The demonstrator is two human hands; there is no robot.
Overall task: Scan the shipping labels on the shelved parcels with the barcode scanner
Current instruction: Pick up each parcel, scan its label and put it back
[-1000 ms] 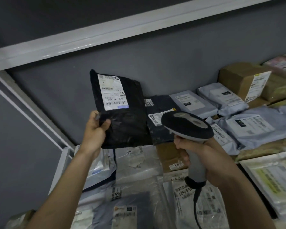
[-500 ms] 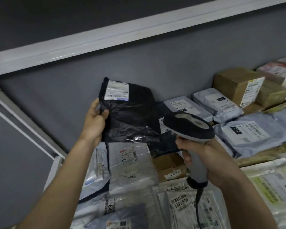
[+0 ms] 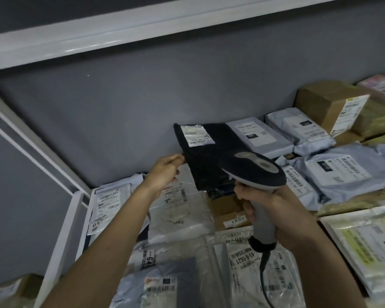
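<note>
Far to the left of your left hand, a white shelf post (image 3: 60,238) is running down beside the grey wall, and a brown carton (image 3: 20,287) is sitting in the low corner beyond it. Between that post and your left forearm, a clear mailer (image 3: 108,204) is lying flat with its label facing up. Your left hand (image 3: 165,172) is reaching forward with its fingers curled, pinching the left edge of a black parcel (image 3: 206,161). You are holding that parcel tilted against the back wall, and its white shipping label (image 3: 196,135) is facing you near the top left corner, above and to the right of your left hand. Under the parcel, between your two hands, a translucent bag (image 3: 178,210) and a small cardboard box (image 3: 228,211) are resting on the shelf. Nearer to you, below both forearms, more labelled poly bags (image 3: 251,270) are overlapping one another. Your right hand (image 3: 267,210) is wrapping tightly around the grey handle of the barcode scanner (image 3: 257,172), whose dark head is hovering just in front of the parcel's lower right part and covering it from view; its cable is hanging down below your fist. To the right of your right hand, grey mailers (image 3: 336,172) are lying side by side, and beyond them a tall cardboard box (image 3: 325,101) is standing at the back.
</note>
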